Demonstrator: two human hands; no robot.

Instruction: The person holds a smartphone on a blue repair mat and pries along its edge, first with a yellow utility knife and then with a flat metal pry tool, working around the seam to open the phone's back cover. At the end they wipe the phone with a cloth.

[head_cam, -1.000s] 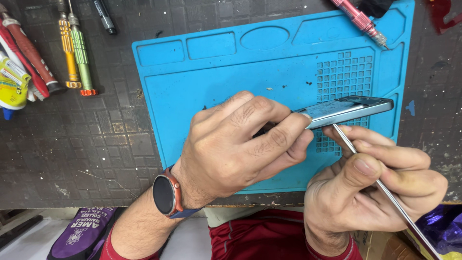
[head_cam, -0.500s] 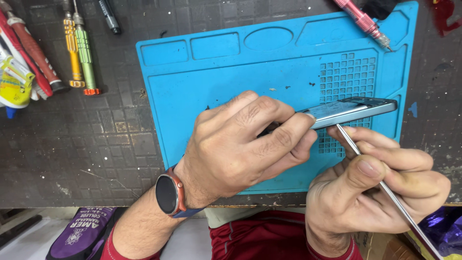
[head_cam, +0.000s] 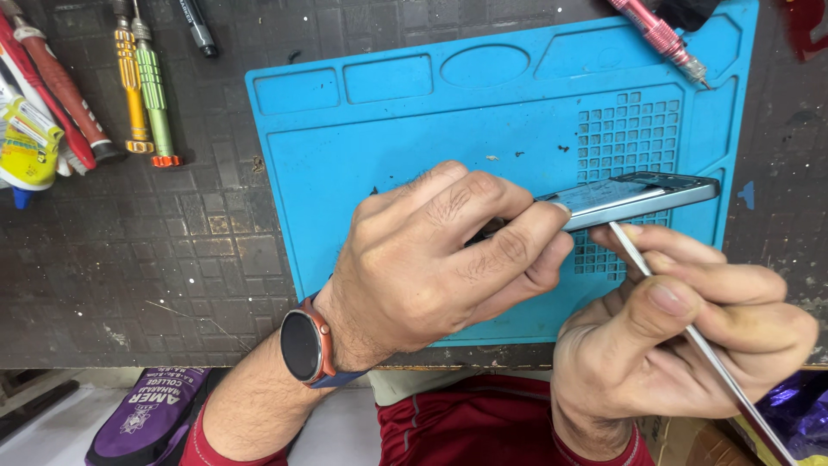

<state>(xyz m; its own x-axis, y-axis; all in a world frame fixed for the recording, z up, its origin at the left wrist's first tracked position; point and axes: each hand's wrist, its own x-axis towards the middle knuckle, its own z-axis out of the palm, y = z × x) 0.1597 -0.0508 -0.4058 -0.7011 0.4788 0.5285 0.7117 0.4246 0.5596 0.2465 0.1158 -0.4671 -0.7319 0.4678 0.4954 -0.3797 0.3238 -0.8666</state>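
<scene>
My left hand (head_cam: 440,250) grips a slim grey phone (head_cam: 642,197), holding it on edge above the blue repair mat (head_cam: 388,147). A round watch (head_cam: 302,345) sits on that wrist. My right hand (head_cam: 681,341) pinches a thin metal pry tool (head_cam: 690,332). The tool's tip touches the lower edge of the phone near its right end. Much of the phone is hidden under my left fingers.
Yellow and green screwdrivers (head_cam: 142,86) and red-handled tools (head_cam: 60,95) lie at the far left, beside a yellow tube (head_cam: 30,147). A pink tool (head_cam: 660,39) rests on the mat's top right corner. A purple bag (head_cam: 151,414) lies below the dark bench (head_cam: 129,259).
Both hands and the phone keep nearly the same pose; the view has drifted slightly, and the pry tool stays at the phone's lower edge.
</scene>
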